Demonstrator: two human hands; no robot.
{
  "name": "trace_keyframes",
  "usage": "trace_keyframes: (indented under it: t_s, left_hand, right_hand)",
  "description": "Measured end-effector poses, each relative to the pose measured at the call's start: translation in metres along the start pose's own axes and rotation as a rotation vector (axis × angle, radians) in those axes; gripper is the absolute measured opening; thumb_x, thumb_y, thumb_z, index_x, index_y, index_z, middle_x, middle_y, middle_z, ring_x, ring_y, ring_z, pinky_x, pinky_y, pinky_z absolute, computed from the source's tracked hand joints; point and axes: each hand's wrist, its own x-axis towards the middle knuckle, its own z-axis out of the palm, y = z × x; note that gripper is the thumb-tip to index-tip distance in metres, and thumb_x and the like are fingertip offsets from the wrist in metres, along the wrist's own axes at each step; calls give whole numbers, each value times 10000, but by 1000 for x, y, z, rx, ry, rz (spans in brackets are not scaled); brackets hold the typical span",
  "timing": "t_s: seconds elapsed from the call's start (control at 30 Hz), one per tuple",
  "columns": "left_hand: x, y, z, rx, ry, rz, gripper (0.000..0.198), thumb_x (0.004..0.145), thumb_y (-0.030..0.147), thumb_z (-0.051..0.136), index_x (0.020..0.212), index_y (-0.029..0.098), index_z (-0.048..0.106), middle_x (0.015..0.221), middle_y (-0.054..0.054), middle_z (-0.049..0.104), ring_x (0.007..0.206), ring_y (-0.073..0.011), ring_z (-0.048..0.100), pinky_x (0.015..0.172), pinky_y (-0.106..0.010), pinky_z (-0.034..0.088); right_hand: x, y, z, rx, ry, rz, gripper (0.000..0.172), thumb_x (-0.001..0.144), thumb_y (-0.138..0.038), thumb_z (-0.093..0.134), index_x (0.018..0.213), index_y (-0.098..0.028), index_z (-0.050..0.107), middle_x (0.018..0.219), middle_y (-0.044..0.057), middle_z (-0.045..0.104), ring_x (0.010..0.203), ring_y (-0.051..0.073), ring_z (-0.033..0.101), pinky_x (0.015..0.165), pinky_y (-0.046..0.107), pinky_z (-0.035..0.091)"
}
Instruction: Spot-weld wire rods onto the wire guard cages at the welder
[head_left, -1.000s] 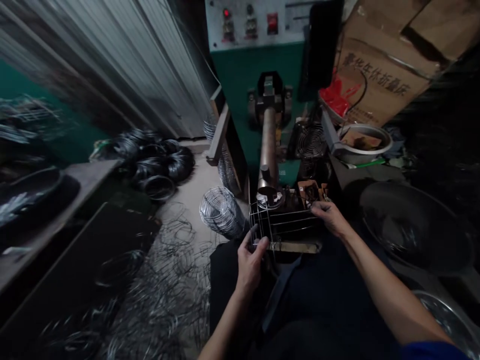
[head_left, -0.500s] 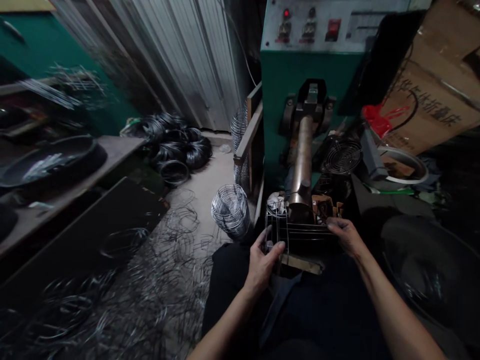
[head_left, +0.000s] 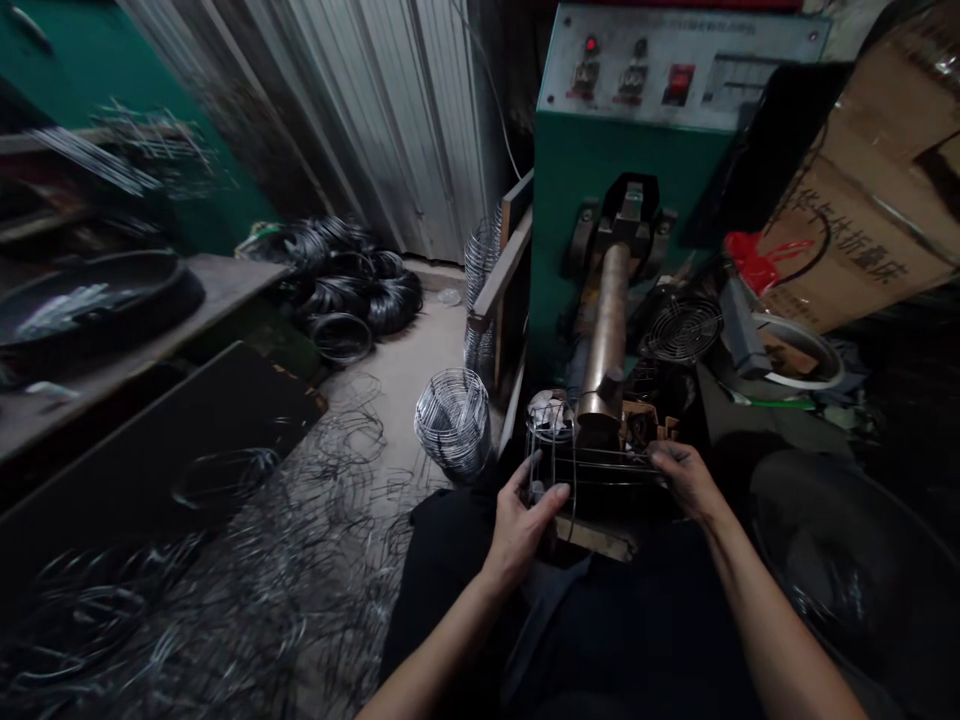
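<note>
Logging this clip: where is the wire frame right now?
In the head view, the wire frame is right of centre, held between left hand and right hand, just below the metal cylinder.

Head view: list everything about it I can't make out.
1. Head view: part of the wire frame, covered by the left hand.
2. Head view: the right hand's lower fingers, hidden by the hand itself and shadow.
3. Head view: small lettering on the control panel, too small and blurred.
4. Head view: the cardboard box's full outline, cut off by the right edge.
</note>
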Motion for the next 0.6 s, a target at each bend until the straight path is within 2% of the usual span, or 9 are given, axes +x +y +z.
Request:
trace_keyframes:
  t_s: [0.2,0.4,0.5,0.6]
  left_hand:
    - [5,1,1,-10,-3,18,836,661,436,868,1365,128,538,621,87,402,488,-49,390,442,-162,328]
    - [5,-1,3,-38,-45,-20,880,707,465,826,1430,143,442,617,107,401,372,-52,371,363,-199,356]
    - [2,-1,2,-37,-21,12,825,702,431,841,1379,115,493,630,92,427,446,-46,401,424,-173,378]
    - [-2,-2,1,-44,0,13,788,700,437,841,1350,122,524,647,76,468,477,-48,426,451,-168,387]
  right_hand:
    - [5,-3,-1,89,-10,23,552,674,-556,794,538,-196,398,608,-39,314,580,112,287,536,269,247]
    - [7,-1,-5,69,13,20,531,669,-550,792,554,-203,407,601,-42,335,575,118,312,550,274,274]
    - [-4,-4,1,57,143,-73,426,702,-496,786,659,-206,478,669,-34,418,623,134,391,591,271,331]
    - [-23,-10,14,6,266,-225,310,798,-436,722,734,-213,516,842,3,551,813,174,519,750,296,400]
